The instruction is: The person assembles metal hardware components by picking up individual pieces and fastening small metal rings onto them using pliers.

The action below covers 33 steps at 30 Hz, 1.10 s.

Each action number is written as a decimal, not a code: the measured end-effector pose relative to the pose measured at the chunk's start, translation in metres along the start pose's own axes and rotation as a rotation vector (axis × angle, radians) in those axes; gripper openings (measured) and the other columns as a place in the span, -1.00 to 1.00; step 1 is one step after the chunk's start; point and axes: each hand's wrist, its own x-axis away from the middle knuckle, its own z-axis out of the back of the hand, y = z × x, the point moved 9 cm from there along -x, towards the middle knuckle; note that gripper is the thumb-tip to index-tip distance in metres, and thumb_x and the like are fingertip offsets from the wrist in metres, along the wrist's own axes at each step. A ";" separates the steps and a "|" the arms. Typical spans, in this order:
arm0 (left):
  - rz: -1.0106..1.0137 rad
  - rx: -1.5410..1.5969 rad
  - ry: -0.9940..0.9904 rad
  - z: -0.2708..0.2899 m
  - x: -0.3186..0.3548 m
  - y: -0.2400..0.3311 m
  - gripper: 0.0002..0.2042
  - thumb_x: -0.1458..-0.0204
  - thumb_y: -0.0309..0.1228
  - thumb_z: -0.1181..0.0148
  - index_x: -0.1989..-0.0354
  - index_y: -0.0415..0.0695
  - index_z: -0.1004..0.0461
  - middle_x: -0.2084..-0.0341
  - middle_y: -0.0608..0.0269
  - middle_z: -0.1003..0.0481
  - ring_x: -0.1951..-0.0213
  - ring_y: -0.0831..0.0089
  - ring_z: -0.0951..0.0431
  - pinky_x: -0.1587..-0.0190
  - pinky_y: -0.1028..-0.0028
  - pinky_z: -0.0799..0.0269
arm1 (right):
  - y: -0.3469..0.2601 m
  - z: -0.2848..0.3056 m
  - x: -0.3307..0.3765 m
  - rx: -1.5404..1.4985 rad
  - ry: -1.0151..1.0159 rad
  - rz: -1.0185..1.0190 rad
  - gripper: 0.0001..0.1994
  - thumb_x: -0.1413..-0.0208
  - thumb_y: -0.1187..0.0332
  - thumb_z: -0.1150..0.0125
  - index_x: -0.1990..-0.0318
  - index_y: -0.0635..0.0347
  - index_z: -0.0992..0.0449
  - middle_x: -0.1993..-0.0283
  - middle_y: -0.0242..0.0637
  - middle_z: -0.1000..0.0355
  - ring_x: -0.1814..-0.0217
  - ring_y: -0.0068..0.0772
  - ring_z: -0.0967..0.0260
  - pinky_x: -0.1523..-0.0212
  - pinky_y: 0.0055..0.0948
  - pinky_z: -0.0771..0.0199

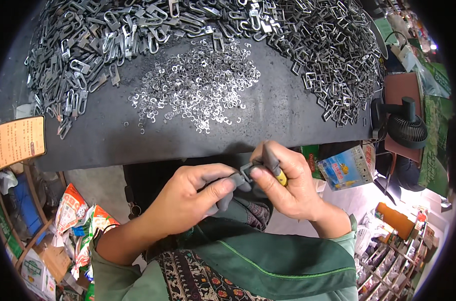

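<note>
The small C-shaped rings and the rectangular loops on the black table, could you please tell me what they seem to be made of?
The rings look like bright, possibly plated metal: they glint silvery white. The loops look like duller bare steel, grey with only a soft sheen. The table seems covered with a matte black mat, perhaps rubber; it shows no shine. The piece held between the left hand and right hand is dark grey, likely the same steel.

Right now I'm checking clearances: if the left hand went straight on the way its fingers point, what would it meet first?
The left hand points right, so it would first meet the small metal buckle it pinches, then the right hand holding the yellow-handled tool. Depth looks shared, though uncertain.
</note>
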 end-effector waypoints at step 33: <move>-0.381 -0.125 0.180 0.022 0.016 0.009 -0.87 -0.13 -0.51 -0.17 0.19 -0.27 -0.53 0.33 0.32 -0.50 0.46 0.72 -0.37 0.45 0.66 -0.27 | -0.025 0.016 -0.021 1.349 0.100 0.075 -0.69 0.18 0.20 -0.39 0.33 0.10 -0.44 0.33 -0.29 -0.25 0.20 -0.25 -0.25 0.17 -0.25 -0.22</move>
